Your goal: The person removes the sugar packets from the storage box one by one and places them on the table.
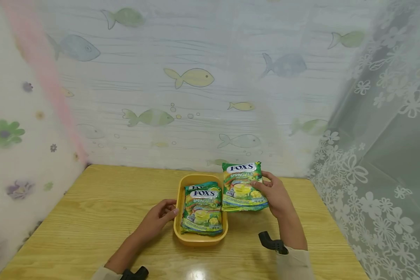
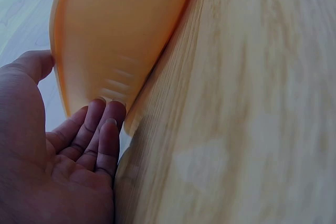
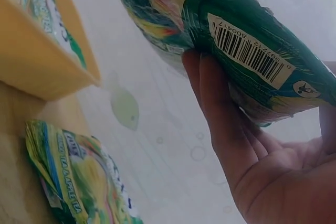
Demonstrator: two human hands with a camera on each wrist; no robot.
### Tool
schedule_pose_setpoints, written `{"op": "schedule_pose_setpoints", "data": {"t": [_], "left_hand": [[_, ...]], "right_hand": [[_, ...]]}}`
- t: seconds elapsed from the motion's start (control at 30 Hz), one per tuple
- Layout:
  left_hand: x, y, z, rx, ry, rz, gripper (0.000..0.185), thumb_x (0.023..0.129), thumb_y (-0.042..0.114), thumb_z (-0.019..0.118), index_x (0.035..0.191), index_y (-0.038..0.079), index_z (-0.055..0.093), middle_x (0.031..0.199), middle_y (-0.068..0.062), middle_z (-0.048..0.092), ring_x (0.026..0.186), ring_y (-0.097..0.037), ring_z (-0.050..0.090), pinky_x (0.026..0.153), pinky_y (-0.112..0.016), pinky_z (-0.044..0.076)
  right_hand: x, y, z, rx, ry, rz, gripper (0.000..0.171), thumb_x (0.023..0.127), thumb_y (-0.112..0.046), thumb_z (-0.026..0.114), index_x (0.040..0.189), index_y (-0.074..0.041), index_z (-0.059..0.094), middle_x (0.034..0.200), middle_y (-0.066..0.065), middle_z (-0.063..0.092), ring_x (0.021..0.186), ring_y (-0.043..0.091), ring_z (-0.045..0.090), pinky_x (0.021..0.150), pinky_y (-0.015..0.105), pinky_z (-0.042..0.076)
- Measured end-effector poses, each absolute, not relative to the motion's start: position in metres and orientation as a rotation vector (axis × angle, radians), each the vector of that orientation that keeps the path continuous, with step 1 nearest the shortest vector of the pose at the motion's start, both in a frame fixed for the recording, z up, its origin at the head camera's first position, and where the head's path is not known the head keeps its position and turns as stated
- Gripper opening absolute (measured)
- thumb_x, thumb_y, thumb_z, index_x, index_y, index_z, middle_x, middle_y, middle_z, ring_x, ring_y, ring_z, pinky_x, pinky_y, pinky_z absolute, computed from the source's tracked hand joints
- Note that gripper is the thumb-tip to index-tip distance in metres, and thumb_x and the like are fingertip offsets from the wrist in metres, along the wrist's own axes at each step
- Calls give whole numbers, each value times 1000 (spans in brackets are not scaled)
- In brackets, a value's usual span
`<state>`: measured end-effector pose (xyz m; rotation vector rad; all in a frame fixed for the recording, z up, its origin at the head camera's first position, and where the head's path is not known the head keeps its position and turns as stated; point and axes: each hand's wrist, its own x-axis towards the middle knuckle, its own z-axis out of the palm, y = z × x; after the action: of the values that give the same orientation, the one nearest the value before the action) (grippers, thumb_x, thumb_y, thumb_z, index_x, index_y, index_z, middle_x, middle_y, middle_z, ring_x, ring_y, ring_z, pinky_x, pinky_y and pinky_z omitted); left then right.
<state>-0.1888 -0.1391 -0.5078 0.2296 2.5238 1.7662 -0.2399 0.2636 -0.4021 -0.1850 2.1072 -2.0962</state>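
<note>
A yellow tray (image 1: 200, 238) sits mid-table with a green Fox's Spring Tea candy bag (image 1: 202, 210) lying in it. My left hand (image 1: 168, 213) rests against the tray's left outer wall (image 2: 115, 30). Its fingertips (image 2: 105, 116) touch low on the wall and its thumb is by the rim. Just right of the tray, my right hand (image 1: 267, 192) grips a second candy bag (image 1: 243, 186) by its right edge, above the table. In the right wrist view the fingers (image 3: 220, 108) curl under this bag (image 3: 247, 40), and a third bag (image 3: 79, 182) lies on the table below it.
The wooden table (image 1: 101, 210) is boxed in by a fish-print sheet (image 1: 196, 97) at the back, a flowered sheet (image 1: 7, 147) on the left and a lace curtain (image 1: 378, 175) on the right. Black wrist mounts (image 1: 271, 243) show on both forearms.
</note>
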Motion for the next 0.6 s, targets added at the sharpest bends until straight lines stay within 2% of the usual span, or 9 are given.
{"op": "schedule_pose_setpoints", "data": {"t": [0.43,0.6], "left_hand": [[-190,-138,-509,242,2522,1773,51,107,39,66,145,7,58,115,-9,65,101,-21,65,89,-31,56],[-190,-139,-507,254,2530,1763,50,107,38,65,145,6,57,115,-8,65,101,-20,64,89,-29,56]], "right_hand": [[-245,285,-407,-164,2060,-2153,70,111,-22,60,166,-2,22,99,-2,76,82,12,76,73,30,62],[-249,292,-410,-96,2058,-2175,68,112,-24,58,168,-7,24,95,-3,74,79,11,75,72,29,62]]}}
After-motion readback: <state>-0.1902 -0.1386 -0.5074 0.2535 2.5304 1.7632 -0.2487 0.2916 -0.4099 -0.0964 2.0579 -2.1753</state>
